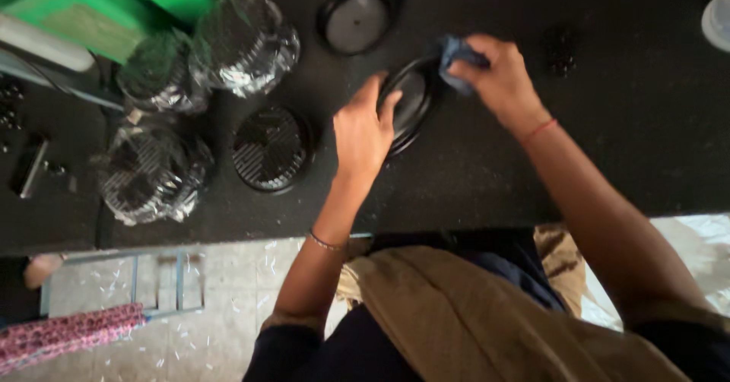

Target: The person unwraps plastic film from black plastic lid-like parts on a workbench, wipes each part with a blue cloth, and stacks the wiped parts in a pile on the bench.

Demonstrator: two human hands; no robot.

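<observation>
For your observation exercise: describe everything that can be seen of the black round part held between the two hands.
The black round part is a shallow disc with a raised glossy rim, plastic by its look. It is tilted on edge above the dark table. The left hand steadies its lower left rim, and the right hand presses a blue-grey cloth against its upper right edge. Finer detail is blurred.

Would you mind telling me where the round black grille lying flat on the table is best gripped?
Probably by its rim. The round black grille lies flat and bare on the dark table, its near edge open toward the person, so a hand coming from above could pinch opposite sides of the rim.
</observation>
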